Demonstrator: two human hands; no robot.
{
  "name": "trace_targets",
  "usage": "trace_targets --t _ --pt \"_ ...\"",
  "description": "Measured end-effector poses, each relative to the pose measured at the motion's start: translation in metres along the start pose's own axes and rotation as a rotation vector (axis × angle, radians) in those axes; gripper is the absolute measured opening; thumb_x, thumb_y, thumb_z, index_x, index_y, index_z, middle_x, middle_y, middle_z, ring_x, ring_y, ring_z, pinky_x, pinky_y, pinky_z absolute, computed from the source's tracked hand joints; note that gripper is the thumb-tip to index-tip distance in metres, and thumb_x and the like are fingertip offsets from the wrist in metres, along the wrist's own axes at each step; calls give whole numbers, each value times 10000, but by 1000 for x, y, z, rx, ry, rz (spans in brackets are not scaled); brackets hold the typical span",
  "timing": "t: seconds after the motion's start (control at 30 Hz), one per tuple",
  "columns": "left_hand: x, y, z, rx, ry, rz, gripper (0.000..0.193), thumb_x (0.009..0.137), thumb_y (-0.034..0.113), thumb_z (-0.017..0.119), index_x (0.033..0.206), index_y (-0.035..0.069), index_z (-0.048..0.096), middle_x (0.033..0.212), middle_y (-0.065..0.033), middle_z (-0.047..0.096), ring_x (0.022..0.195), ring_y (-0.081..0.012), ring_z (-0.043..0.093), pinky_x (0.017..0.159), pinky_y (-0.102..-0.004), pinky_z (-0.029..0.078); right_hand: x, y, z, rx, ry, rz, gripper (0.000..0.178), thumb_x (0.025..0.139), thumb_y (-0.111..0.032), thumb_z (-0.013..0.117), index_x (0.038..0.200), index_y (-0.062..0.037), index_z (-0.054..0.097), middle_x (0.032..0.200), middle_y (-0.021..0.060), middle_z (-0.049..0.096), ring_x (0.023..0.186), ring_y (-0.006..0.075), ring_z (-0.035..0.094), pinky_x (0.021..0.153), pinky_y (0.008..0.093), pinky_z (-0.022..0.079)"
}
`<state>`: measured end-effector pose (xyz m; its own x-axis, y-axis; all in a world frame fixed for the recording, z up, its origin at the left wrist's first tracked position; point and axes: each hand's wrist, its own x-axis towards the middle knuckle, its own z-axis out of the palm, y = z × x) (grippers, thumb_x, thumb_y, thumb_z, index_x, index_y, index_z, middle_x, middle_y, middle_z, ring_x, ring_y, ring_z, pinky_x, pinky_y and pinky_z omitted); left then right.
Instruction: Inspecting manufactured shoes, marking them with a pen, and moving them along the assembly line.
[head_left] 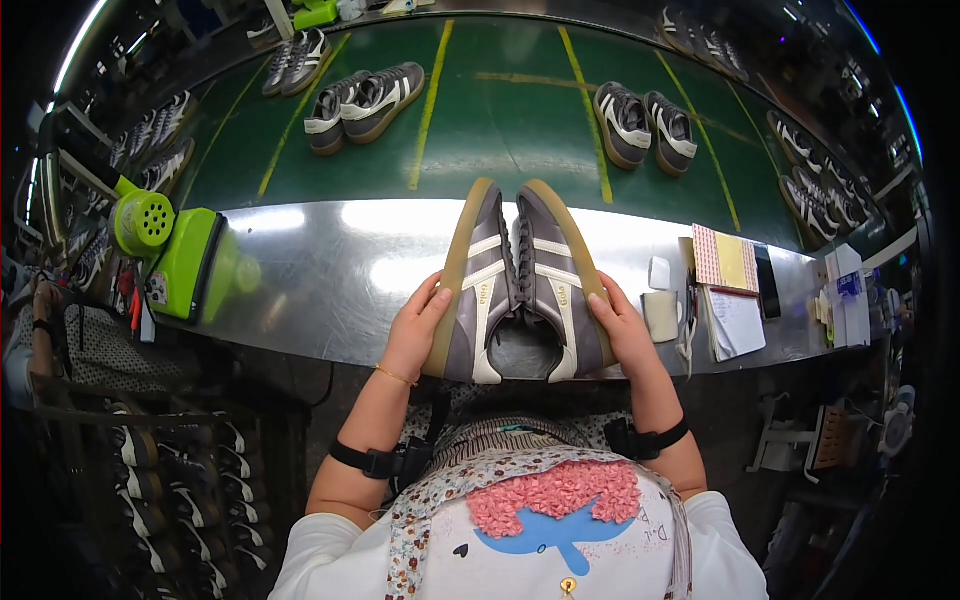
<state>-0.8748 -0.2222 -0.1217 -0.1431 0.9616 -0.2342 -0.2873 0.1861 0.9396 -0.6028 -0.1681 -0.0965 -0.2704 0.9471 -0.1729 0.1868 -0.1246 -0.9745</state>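
Note:
Two dark grey sneakers with white stripes and tan gum soles are held side by side over the metal bench, toes pointing away from me. My left hand (421,322) grips the left sneaker (483,270) by its sole side, near the heel. On the other side, my right hand (620,318) holds the right sneaker (549,262) the same way, fingers around the outer sole. The laced sides face each other, and the toes lean close together. Both outer sides, with their stripes, are turned up toward me. The fingertips under the soles are partly hidden.
A green conveyor belt (505,120) with yellow lines carries pairs of sneakers (382,103) past the metal bench (310,290). A lime-green machine (187,262) stands at left. Pale pads (660,317), a notepad (735,322) and a phone (767,282) lie at right. Racked shoes (140,480) stand lower left.

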Motion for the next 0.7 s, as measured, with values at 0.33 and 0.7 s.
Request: trace_targets --t 0.33,0.7 --pt "-1 2 -16 44 -13 -3 477 893 271 506 1286 24 396 1135 -95 526 1014 -139 497 849 -248 403 -1 -5 9 -19 -15 -21 513 882 -287 510 1319 -73 348 1161 120 506 1073 156 446 912 273 335" --pt "2 42 2 -942 -144 -212 394 931 283 322 1178 6 455 1126 -192 535 999 -326 552 851 -427 468 2 -30 55 1112 66 195 324 930 -229 378 1159 -24 479 1157 95 530 1050 217 526 889 359 437"
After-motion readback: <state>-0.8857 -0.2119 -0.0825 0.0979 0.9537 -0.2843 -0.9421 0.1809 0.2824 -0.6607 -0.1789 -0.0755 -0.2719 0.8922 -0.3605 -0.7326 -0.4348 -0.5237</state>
